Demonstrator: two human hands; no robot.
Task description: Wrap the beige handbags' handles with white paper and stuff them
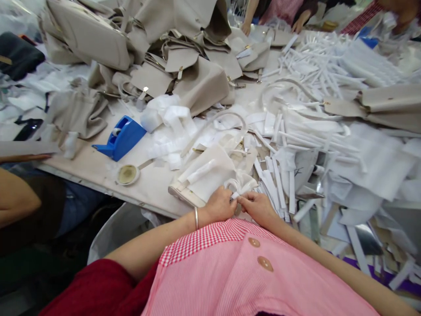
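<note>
Both my hands meet at the table's front edge, fingers pinched together on a crumpled white wrapping strip (244, 182) that loops up between them. My left hand (219, 204), a bangle at its wrist, grips it from the left. My right hand (257, 207) pinches it from the right. Whether a strap lies inside the wrapping I cannot tell. Just beyond my left hand a pale beige handbag (210, 169) lies on its side, partly covered in thin white sheeting, its curved handle (226, 113) standing up behind.
Left of the handbag stand a blue tape dispenser (121, 138) and a roll of tape (128, 174). Beige bags (204, 83) pile up behind. White paper strips (276, 180) and sheets cover the right side. Co-workers' hands (301, 21) show at the far side; another person's arm (16, 197) is at left.
</note>
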